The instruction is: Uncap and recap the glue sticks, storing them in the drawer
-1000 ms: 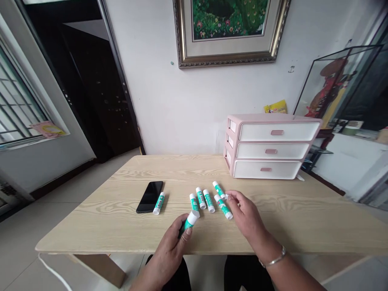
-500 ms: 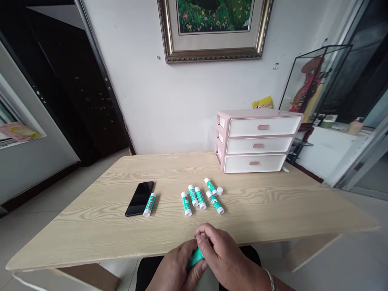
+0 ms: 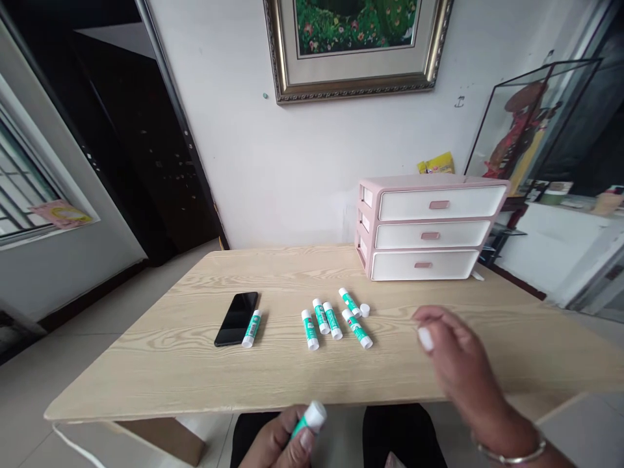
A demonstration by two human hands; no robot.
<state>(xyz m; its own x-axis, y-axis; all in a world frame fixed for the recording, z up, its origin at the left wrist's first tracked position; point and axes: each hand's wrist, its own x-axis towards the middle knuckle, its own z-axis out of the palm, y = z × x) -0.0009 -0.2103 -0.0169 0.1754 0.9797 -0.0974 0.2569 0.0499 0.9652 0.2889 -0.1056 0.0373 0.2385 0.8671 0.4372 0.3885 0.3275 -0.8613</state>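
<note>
Currently, the left hand [image 3: 279, 445] is closed around one green-and-white glue stick [image 3: 309, 421], its thumb laid along the near side and its fingers wrapped behind. The stick sits low, by the table's near edge and over the person's legs, tilted so that its white end pokes up and to the right, clear of the grip; the thumb and fingers cover the lower part of the body.

The right hand [image 3: 461, 367] is raised well to the right, blurred, with fingers curled and thumb near the forefinger. A bright white patch shows at the thumb tip, and one cannot tell whether it is a small object or the nail, so its hold stays uncertain.

Beyond the hands, on the wooden table [image 3: 146, 364], a loose stick [image 3: 251, 328] lies along the right edge of a black phone [image 3: 235, 319]. Five more sticks [image 3: 333, 320] lie in a loose cluster at the middle, two of them nearly side by side, and a small white cap [image 3: 364, 310] rests just beside the cluster's right end. Farther back, a pink-and-white drawer unit [image 3: 429, 234] stands near the wall, with a yellow packet [image 3: 437, 164] showing above its top.
</note>
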